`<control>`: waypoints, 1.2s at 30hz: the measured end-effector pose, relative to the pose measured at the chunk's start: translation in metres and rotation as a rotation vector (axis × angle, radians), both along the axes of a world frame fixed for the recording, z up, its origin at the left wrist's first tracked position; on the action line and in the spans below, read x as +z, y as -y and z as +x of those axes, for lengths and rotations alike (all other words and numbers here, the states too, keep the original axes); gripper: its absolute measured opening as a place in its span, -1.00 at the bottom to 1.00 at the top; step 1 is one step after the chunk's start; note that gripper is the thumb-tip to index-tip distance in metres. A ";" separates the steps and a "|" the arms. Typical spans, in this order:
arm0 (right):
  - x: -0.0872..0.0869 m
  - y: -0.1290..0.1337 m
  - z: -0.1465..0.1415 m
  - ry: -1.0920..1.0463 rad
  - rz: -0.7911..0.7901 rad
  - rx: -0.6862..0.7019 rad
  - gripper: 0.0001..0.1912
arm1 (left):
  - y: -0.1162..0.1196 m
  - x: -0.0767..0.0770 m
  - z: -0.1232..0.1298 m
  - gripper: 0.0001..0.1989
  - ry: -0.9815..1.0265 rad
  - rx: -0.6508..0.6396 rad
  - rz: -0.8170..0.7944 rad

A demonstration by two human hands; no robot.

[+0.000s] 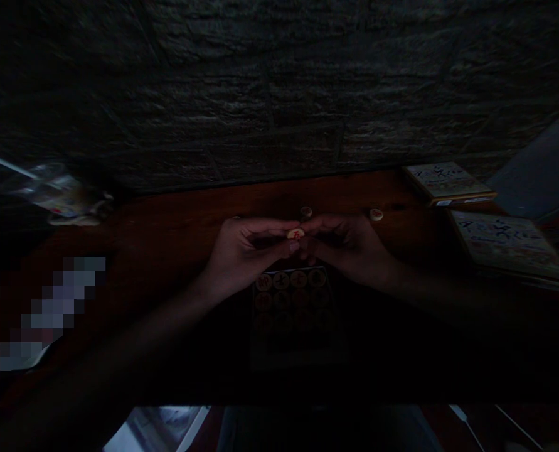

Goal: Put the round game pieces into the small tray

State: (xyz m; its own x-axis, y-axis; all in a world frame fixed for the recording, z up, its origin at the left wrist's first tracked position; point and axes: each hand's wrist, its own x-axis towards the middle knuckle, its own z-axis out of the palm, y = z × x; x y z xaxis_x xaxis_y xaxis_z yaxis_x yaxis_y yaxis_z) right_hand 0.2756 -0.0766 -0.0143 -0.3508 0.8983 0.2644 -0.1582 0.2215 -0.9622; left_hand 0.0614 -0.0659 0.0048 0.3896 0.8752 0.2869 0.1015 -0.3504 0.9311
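A small round wooden piece with a red character (295,234) is pinched between my two hands at the middle of the view. My left hand (251,248) grips it from the left with thumb and fingertips. From the right, my right hand (347,245) closes its fingers on it. Just below the hands lies a dark box (300,359) with rows of round pieces in it; its lower part is deep in shadow. One loose piece (306,212) lies behind the hands, and another loose piece (376,215) lies to their right.
Two flat printed boxes, one farther back (448,179) and one nearer (514,245), lie at the right of the wooden table (166,232). A clear plastic bag (67,194) is at the left. A stone wall (279,94) rises behind the table.
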 end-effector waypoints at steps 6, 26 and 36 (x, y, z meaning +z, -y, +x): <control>0.000 0.001 -0.001 -0.015 -0.003 -0.013 -0.74 | 0.003 0.007 0.002 -0.78 -0.011 0.039 0.029; -0.005 0.001 0.000 0.032 0.042 -0.066 -0.68 | 0.009 0.003 0.004 -0.79 -0.088 0.005 0.154; 0.000 0.004 -0.002 0.055 0.154 -0.090 -0.80 | 0.008 0.007 0.003 -0.80 -0.073 0.050 0.054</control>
State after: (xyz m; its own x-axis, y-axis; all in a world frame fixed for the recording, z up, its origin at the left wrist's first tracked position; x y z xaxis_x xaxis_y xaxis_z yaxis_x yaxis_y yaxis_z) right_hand 0.2735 -0.0802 -0.0139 -0.2887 0.8770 0.3841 -0.0787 0.3781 -0.9224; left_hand 0.0646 -0.0740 0.0123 0.3670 0.8782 0.3066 0.1868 -0.3925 0.9006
